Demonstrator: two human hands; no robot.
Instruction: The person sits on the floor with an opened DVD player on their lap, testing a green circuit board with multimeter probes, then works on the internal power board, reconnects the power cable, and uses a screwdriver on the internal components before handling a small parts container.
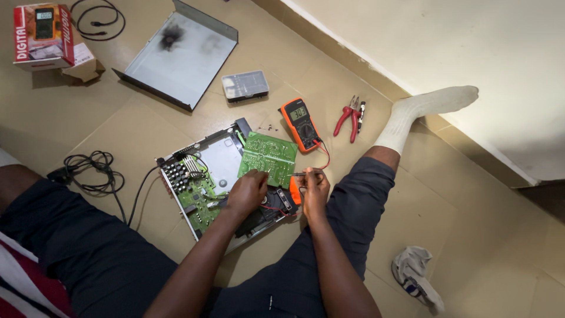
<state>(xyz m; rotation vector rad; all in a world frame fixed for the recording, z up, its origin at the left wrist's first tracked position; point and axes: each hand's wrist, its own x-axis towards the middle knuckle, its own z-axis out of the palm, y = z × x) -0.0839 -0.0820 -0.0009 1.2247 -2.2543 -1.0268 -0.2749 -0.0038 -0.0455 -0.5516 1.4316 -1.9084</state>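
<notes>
Green board (269, 154) lies just far of both hands — left hand (247, 191) rests clenched on its near edge; right hand (315, 187) pinches a probe (297, 174), pointed left at it.

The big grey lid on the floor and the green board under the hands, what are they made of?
The grey lid looks like thin sheet metal: dull sheen, folded edges, one dark sooty smudge. The green board seems to be rigid circuit-board laminate with a glossy green coat and tiny silvery dots, probably solder. The left hand rests at its lower edge.
</notes>
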